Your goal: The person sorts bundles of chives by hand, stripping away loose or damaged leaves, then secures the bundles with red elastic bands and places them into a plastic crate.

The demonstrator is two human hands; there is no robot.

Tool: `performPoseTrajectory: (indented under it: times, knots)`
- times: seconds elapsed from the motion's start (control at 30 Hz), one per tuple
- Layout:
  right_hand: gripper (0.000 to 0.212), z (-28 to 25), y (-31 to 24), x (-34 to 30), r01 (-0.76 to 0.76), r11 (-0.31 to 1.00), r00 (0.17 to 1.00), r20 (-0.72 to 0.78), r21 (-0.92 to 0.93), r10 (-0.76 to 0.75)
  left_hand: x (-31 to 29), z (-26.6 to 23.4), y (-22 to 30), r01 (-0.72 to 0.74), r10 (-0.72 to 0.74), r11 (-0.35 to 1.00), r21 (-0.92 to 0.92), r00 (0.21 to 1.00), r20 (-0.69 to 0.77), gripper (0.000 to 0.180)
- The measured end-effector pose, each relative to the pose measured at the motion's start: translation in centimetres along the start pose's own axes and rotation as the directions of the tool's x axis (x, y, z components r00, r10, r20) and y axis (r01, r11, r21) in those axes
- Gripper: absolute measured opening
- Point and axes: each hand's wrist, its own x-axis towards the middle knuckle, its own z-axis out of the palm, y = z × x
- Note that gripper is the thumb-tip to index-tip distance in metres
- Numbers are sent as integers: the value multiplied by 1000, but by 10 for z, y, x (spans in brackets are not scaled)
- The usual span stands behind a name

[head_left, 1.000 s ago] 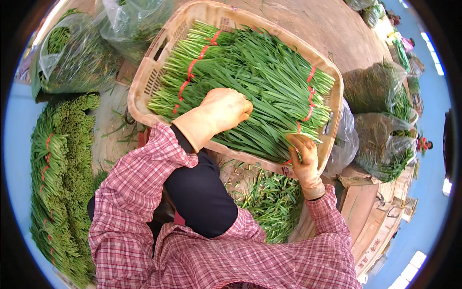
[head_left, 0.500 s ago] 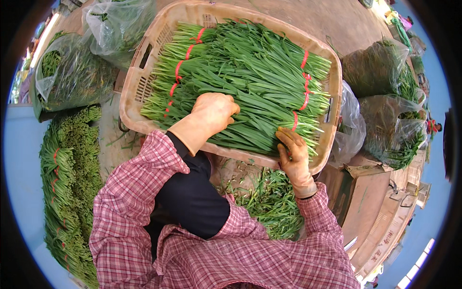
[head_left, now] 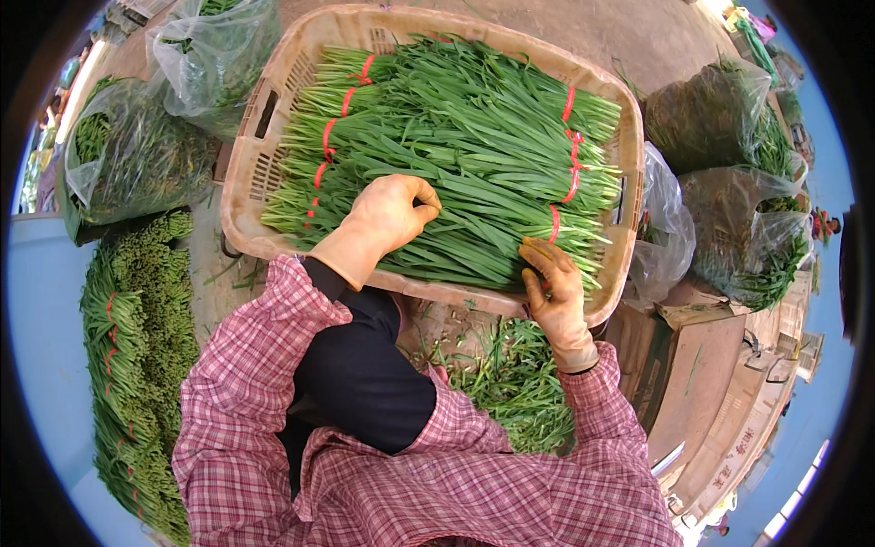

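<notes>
Bundles of garlic chives (head_left: 456,155) tied with red bands fill a worn, pale orange plastic crate (head_left: 239,196) before me. Both my hands wear pale rubber gloves. Over the leaves of the nearest bundle is my left hand (head_left: 387,214), its fingers bent and the thumb apart from them, with nothing visible between. At that bundle's right end, my right hand (head_left: 554,287) grips the stalks by a red band (head_left: 554,223), fingers on top and thumb on the near side. The undersides of both hands are hidden.
Tied green bundles (head_left: 132,365) are stacked at the left. Clear bags of greens (head_left: 137,150) stand far left, with more bags (head_left: 743,219) at the right. Loose leaves (head_left: 519,383) lie below the crate. Cardboard boxes (head_left: 697,392) stand at the lower right.
My left hand has shifted slightly left, its thumb and finger now showing apart. My right hand stays on the bundle's end. The whole view has shifted a little.
</notes>
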Motion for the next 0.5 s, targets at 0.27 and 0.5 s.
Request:
performPoseTrajectory:
  times: [0.27,0.5]
  knots:
    - [38,-1,2,-3,6,1000,1000,-22,-6,-6,-26,-56,-7,111,-130,640,-760,991,36,21]
    - [64,-14,-8,15,141,989,973,190,-32,-133,-97,-108,-29,-145,415,691,708,882,-225,68]
